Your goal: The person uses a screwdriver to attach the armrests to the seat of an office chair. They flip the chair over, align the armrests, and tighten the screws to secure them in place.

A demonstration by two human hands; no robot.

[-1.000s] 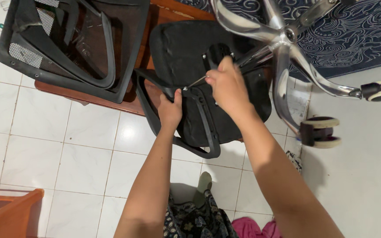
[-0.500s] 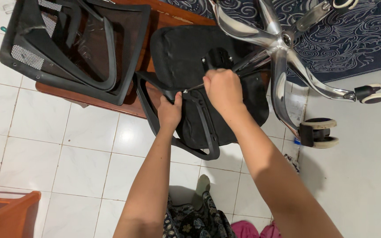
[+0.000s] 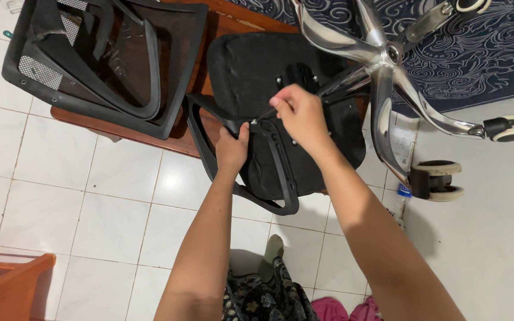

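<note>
Under my left hand [image 3: 232,148] lies the armrest [image 3: 251,160], a black loop frame resting against the upturned seat [image 3: 281,77]; my fingers are curled tight around its upper bar. Just right of that hand and slightly above it, my right hand [image 3: 298,113] is pinched closed on a thin metal tool [image 3: 264,114], whose tip meets the armrest bar at a small screw point beside my left thumb. Beyond both hands the seat sits underside up on a low wooden table [image 3: 150,139]. Left of my left hand, a mesh backrest [image 3: 108,53] lies flat on the same table. Right of my right hand, the chrome base [image 3: 382,65] stands with its castors [image 3: 438,178] out over white floor tiles and a dark patterned rug [image 3: 483,47]. Below my left forearm, at the frame corner, shows an orange stool [image 3: 7,285].
</note>
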